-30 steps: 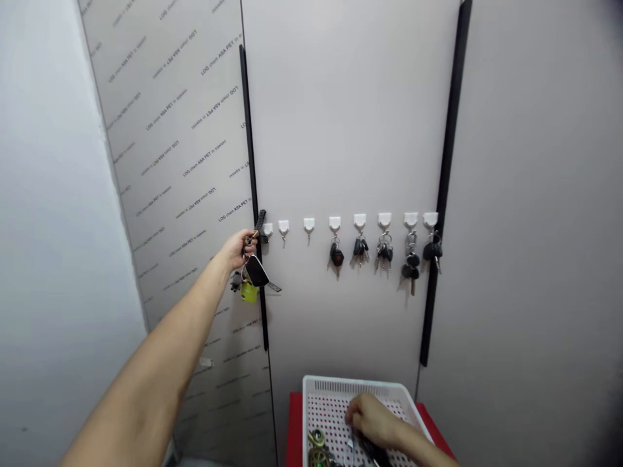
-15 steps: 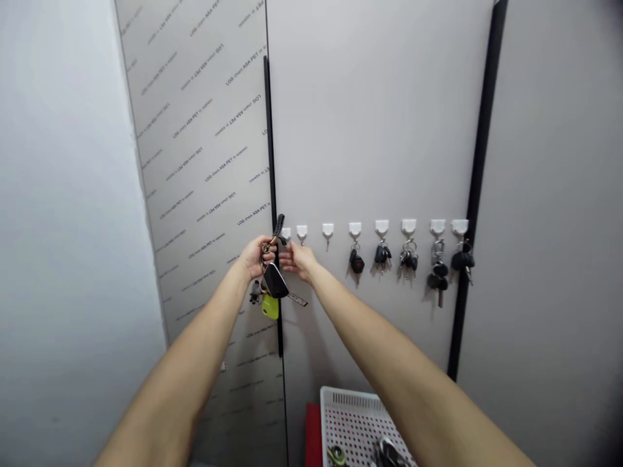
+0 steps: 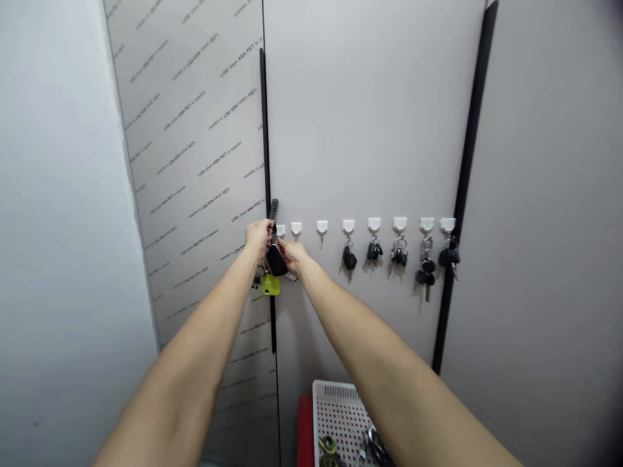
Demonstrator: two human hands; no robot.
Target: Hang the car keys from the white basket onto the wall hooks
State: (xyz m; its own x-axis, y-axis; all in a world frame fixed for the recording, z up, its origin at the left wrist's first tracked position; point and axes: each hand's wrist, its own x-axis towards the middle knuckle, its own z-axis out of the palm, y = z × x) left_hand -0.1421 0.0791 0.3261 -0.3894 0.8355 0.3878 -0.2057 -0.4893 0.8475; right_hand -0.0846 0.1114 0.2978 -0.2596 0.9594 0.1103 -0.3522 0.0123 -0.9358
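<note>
My left hand is closed on the ring of a key bunch with a black fob and a yellow-green tag, held up at the leftmost white hook on the grey panel. My right hand is closed on the same bunch from the right, just under the second hook. Both hands meet at the bunch, next to the black vertical strip.
A row of white hooks runs rightwards; several on the right carry dark key sets. One empty hook lies between. Below, a white perforated basket with more keys sits on a red surface. Another black strip stands at the right.
My right hand left the basket, rose to the hooks and closed on the key bunch. My left hand lifted the bunch up to the leftmost hook.
</note>
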